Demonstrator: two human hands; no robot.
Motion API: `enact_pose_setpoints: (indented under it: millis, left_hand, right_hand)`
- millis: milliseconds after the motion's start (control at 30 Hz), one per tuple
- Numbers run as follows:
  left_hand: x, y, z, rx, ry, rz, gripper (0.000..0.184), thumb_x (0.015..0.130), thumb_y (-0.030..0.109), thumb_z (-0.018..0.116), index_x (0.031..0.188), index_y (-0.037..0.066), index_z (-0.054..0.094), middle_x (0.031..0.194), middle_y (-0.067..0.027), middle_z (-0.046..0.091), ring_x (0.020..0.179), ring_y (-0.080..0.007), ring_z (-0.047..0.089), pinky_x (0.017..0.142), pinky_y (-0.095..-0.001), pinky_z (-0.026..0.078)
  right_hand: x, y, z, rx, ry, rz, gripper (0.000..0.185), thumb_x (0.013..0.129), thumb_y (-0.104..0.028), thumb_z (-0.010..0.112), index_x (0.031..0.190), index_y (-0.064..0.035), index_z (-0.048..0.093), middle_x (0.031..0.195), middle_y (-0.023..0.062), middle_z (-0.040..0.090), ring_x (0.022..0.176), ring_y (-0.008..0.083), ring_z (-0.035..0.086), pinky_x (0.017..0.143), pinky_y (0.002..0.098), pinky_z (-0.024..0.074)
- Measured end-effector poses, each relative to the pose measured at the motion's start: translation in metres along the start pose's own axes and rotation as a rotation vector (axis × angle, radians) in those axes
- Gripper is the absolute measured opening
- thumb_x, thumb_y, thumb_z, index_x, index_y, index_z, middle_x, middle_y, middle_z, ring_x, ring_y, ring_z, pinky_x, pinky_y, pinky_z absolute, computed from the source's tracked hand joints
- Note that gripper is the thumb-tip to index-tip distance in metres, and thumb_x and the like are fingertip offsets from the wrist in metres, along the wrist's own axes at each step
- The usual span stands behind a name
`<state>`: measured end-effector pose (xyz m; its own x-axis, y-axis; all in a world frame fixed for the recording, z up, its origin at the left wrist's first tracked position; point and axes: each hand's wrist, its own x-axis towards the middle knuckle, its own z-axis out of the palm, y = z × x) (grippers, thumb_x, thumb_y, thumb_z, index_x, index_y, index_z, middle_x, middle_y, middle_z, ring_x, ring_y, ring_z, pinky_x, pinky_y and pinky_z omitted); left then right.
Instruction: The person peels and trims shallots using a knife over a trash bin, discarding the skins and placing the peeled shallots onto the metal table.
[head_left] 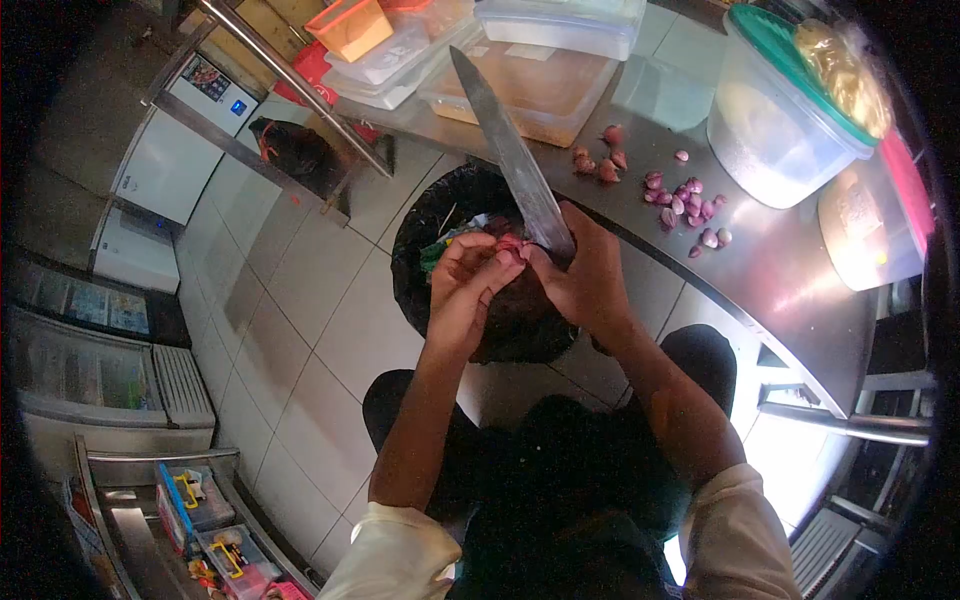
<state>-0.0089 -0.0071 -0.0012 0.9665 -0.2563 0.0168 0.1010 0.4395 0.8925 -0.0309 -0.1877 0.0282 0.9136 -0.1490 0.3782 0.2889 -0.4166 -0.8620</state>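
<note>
My left hand [466,285] pinches a small red shallot [513,246] between thumb and fingers. Wrapped round the handle end of a large knife [512,150] is my right hand [580,265], its thumb touching the shallot too. The wide blade points up and away to the left. Both hands are over a bin lined with a black bag [410,300], which has scraps inside. On the steel table beyond, several peeled purple shallots [687,203] lie in a loose group, and a few shallots with brown-red skin [603,158] lie left of them.
On the steel table [770,265] stand a green-lidded tub [775,120], a red-lidded tub [865,225] and flat plastic boxes [530,85]. White tiles [300,330] cover the floor. White chest freezers [165,165] stand at left, with clear toolbox-like cases [235,560] at lower left.
</note>
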Motion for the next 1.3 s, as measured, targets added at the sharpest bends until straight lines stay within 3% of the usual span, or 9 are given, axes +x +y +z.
enact_pose_setpoints:
  millis: [33,133,333,500,733,933,1100,1200,1300]
  left_hand:
    - [0.0,0.0,0.0,-0.026,0.013,-0.03,0.019,0.096,0.001,0.065,0.115,0.003,0.061,0.118,-0.01,0.066,0.107,-0.0204,0.068,0.102,-0.0396,0.057]
    - [0.002,0.004,0.002,-0.065,0.018,-0.064,0.019,0.098,-0.001,0.062,0.116,0.0,0.062,0.109,-0.0093,0.067,0.101,-0.0177,0.069,0.097,-0.039,0.061]
    - [0.002,0.001,-0.005,-0.016,0.002,-0.112,0.026,0.101,0.01,0.059,0.125,0.0,0.061,0.117,-0.0107,0.068,0.104,-0.02,0.069,0.099,-0.0385,0.057]
    - [0.0,0.005,-0.003,-0.071,0.017,-0.189,0.024,0.101,0.004,0.057,0.124,-0.003,0.061,0.112,-0.0096,0.066,0.104,-0.0186,0.069,0.097,-0.0381,0.06]
    - [-0.001,0.004,-0.001,0.007,-0.01,-0.163,0.032,0.095,0.0,0.065,0.126,-0.001,0.06,0.116,-0.0121,0.067,0.109,-0.0213,0.069,0.098,-0.0398,0.059]
    - [0.0,0.008,-0.003,-0.017,0.041,-0.155,0.03,0.097,0.004,0.06,0.126,-0.005,0.058,0.116,-0.0147,0.068,0.104,-0.0232,0.071,0.096,-0.0386,0.06]
    - [0.001,0.011,-0.011,0.009,0.01,-0.211,0.03,0.098,0.01,0.059,0.124,-0.005,0.058,0.113,-0.0147,0.069,0.097,-0.0237,0.074,0.089,-0.0369,0.062]
    - [-0.001,0.01,-0.008,0.031,0.006,-0.231,0.03,0.098,0.011,0.059,0.124,-0.004,0.058,0.112,-0.0138,0.069,0.095,-0.0223,0.073,0.087,-0.0359,0.062]
    - [-0.001,0.008,-0.007,0.04,0.035,-0.217,0.029,0.098,0.011,0.06,0.124,-0.003,0.059,0.113,-0.0125,0.069,0.095,-0.0199,0.072,0.087,-0.0343,0.061]
  right_hand:
    - [0.0,0.003,0.001,-0.001,0.0,-0.001,0.031,0.082,-0.01,0.076,0.107,0.0021,0.062,0.085,0.0233,0.07,0.082,0.0428,0.071,0.073,0.0435,0.0541]
    - [0.0,0.007,0.004,0.072,0.038,0.016,0.033,0.083,-0.012,0.077,0.109,0.0018,0.063,0.088,0.0231,0.071,0.084,0.0416,0.072,0.075,0.0439,0.0541]
    - [0.0,0.008,0.003,0.133,-0.004,0.0,0.033,0.083,-0.011,0.076,0.111,0.0023,0.063,0.094,0.022,0.071,0.089,0.036,0.072,0.081,0.0417,0.0542]
    - [-0.002,0.005,0.003,0.156,-0.003,-0.089,0.034,0.082,-0.008,0.073,0.113,0.0025,0.063,0.096,0.0198,0.072,0.091,0.0319,0.072,0.084,0.0408,0.0549]
    - [-0.002,0.01,0.005,0.097,0.005,-0.132,0.036,0.081,-0.01,0.074,0.114,0.0015,0.063,0.097,0.0203,0.072,0.094,0.0327,0.073,0.084,0.0411,0.0553]
    - [0.0,0.008,0.003,0.101,-0.01,-0.017,0.036,0.081,-0.013,0.073,0.112,0.0017,0.063,0.097,0.0221,0.071,0.094,0.038,0.072,0.084,0.0431,0.055]
    - [0.002,0.012,0.001,-0.043,0.033,0.005,0.048,0.082,-0.017,0.079,0.121,0.0045,0.061,0.097,0.0198,0.07,0.092,0.025,0.071,0.079,0.0378,0.0548]
    - [0.0,0.001,0.001,0.08,0.035,0.002,0.04,0.081,-0.018,0.08,0.111,0.0012,0.062,0.089,0.0186,0.071,0.085,0.0332,0.073,0.075,0.0413,0.0563]
    - [0.0,-0.003,-0.002,0.117,-0.113,0.061,0.04,0.081,-0.019,0.081,0.11,0.0007,0.063,0.089,0.0182,0.071,0.085,0.0316,0.073,0.075,0.0404,0.0564]
